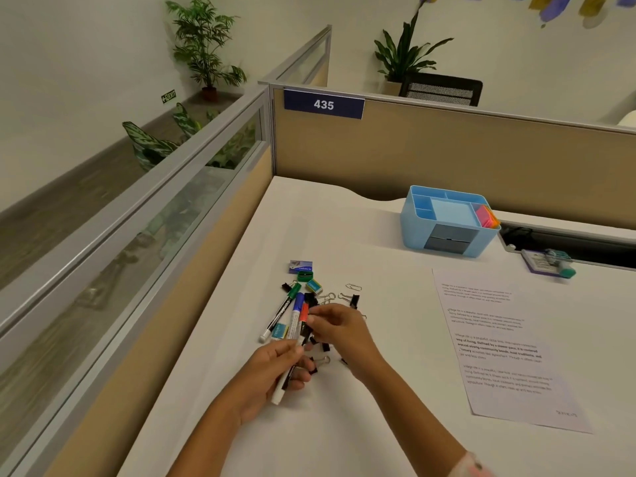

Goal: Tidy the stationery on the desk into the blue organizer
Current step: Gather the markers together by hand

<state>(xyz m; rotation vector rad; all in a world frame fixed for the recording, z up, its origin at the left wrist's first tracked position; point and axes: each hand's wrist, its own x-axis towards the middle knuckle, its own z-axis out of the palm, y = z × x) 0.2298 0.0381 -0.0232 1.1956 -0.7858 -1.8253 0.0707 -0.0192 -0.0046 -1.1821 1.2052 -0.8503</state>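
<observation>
White-barrelled, green-capped marker (280, 313) lying loose at the left of the pile, cap away from the person, long axis slanting up and right. Beside it, blue-capped marker (295, 318) and red-capped marker (303, 321) bunched together, caps likewise pointing away, barrels running back toward the person; gathered parallel, probably so as to go into a compartment as one bundle. Left hand (275, 373) curled round their lower ends, grasping the bundle low. Right hand (335, 327) pinching at the red-capped marker near its cap, seemingly squaring it against the others. Black binder clips (315, 368) and a paper clip (353, 287) scattered on the worktop (361, 425) around both hands, not yet gathered. Farther right and well apart, blue organizer (447, 222) standing upright near the partition, sticky notes already inside. Printed sheet (499, 339) flat at the right.
</observation>
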